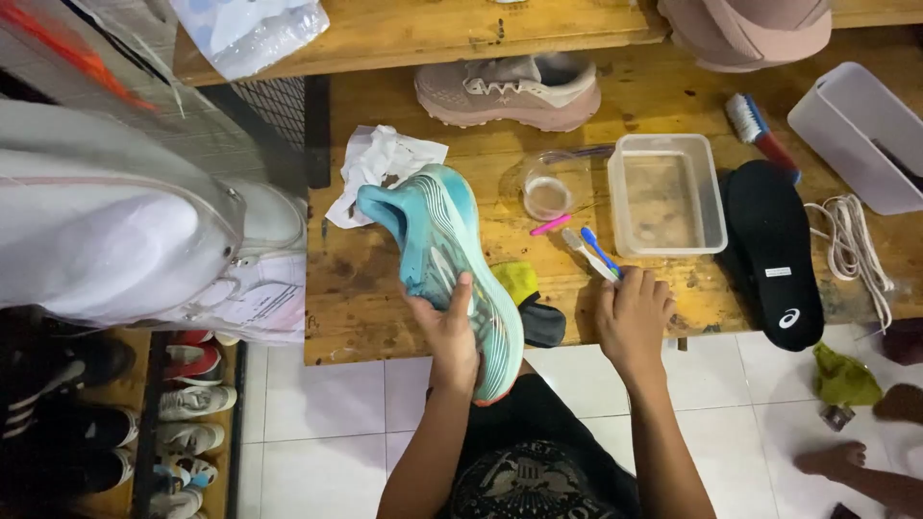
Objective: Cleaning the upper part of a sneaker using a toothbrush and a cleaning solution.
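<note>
A teal shoe (444, 264) was gripped by the left hand (448, 332), its long axis running far-to-near; a toothbrush (596, 254) was clasped by the right hand (633, 317)

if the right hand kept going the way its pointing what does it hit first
Probably the clear plastic tub: the right hand, holding a toothbrush, points up the wooden table toward it. Depth is unclear.

A shoe-cleaning workshop — a scarred wooden worktop (385, 279) with brushes (760, 130) at two o'clock, a water tub (668, 192), a loose insole (774, 250) at three, laces (851, 240) — and shelved shoes (187, 404) at eight o'clock.
</note>
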